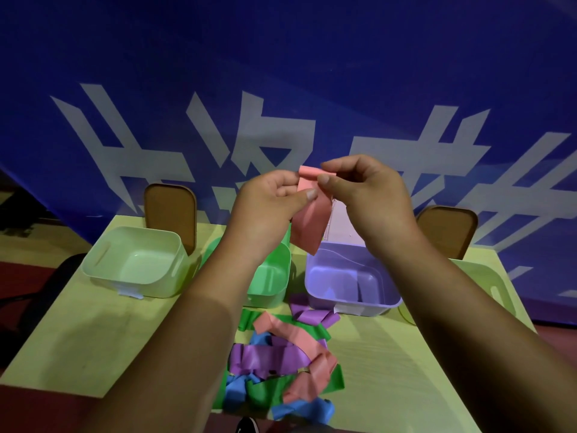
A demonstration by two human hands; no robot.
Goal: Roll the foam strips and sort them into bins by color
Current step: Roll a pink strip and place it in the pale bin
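Head view of the sorting station. The left hand (268, 201) and right hand (368, 189) were raised side by side above the pale yellow-green surface (93, 339), and both pinched the upper end of a pink foam strip (307, 223). The left fingers (307, 195) were clamped thumb against forefinger on the strip's left edge. The right fingers (327, 179) were clamped on its top, where the foam bent over into a first fold. The rest of the strip hung free below the fingers, slanting down and slightly right, its lower end in front of the back rim of a lavender plastic bin (318, 276). Directly beneath the left fingers, partly hidden by the left forearm, stood a bright green plastic bin (274, 276). Further left of the fingers stood a pale mint plastic bin (156, 289), and far to the right, partly behind the right forearm, a yellow-green plastic bin (480, 273). Nearer the person than the fingers, between the two forearms, lay a loose heap of foam strips (281, 360) in pink, purple, green and blue, overlapping one another. Two brown rounded lids (170, 210) stood upright behind the bins, against a blue banner with white characters (281, 73).
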